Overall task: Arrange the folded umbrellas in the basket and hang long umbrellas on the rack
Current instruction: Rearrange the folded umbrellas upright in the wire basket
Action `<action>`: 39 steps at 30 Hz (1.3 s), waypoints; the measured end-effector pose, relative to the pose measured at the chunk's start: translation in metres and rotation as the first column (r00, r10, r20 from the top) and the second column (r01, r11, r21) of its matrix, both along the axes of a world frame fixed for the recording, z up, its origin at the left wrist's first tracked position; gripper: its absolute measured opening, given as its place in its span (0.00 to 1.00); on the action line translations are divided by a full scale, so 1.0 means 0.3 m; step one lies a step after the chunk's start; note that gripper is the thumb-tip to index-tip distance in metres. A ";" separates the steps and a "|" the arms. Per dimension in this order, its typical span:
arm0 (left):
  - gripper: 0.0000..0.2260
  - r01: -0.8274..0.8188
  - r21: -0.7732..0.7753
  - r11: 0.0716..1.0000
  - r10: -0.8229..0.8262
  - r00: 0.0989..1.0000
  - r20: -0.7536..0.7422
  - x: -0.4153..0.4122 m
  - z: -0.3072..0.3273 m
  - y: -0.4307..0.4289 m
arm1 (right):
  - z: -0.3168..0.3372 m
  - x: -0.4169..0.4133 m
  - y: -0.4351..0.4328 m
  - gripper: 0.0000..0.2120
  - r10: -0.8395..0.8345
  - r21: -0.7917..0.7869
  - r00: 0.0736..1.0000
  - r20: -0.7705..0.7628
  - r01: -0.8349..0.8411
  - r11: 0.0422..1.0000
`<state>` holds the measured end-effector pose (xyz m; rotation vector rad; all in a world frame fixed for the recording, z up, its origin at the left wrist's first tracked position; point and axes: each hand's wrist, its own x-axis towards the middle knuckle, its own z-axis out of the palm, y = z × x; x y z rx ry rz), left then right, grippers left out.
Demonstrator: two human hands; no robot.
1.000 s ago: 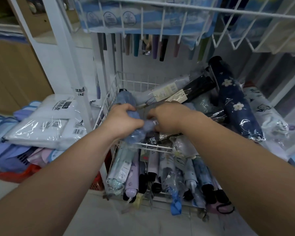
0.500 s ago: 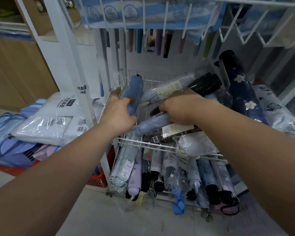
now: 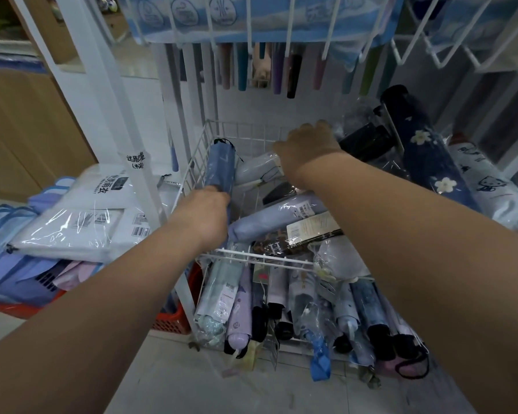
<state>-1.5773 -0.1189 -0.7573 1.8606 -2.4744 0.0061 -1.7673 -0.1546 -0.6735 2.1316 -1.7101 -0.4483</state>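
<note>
My left hand (image 3: 204, 210) grips the blue folded umbrella (image 3: 220, 165), near upright, at 9 o'clock in the basket (image 3: 251, 256); my right hand (image 3: 307, 146): grip cannot be determined.

Folded umbrellas (image 3: 281, 216) are piled in the white wire basket (image 3: 251, 257), several in clear wrap. A red crate (image 3: 171, 322) is set on the tiled floor (image 3: 168, 383).
</note>
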 end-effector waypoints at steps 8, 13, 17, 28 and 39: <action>0.18 -0.050 0.109 0.993 0.027 0.979 0.201 -0.040 0.051 -0.027 | -0.041 -0.035 0.029 0.25 0.084 0.010 0.995 0.049 -0.084 0.996; 0.20 -0.007 -0.026 1.000 0.006 0.999 -0.044 -0.062 0.065 -0.033 | 0.002 -0.085 0.055 0.29 -0.078 -0.090 0.996 0.030 0.081 0.993; 0.26 0.037 -0.101 0.994 -0.072 0.928 -0.365 -0.135 0.085 -0.071 | 0.005 -0.090 0.133 0.25 0.081 -0.100 0.990 0.116 -0.070 0.993; 0.26 0.178 -0.075 0.981 -0.192 0.866 -0.461 -0.275 0.098 -0.218 | -0.041 -0.162 0.228 0.15 0.125 0.029 0.980 0.153 -0.131 0.991; 0.29 0.261 -0.079 0.962 -0.264 0.815 -0.516 -0.293 0.057 -0.282 | -0.058 -0.198 0.241 0.20 0.042 0.046 0.977 0.210 -0.053 0.998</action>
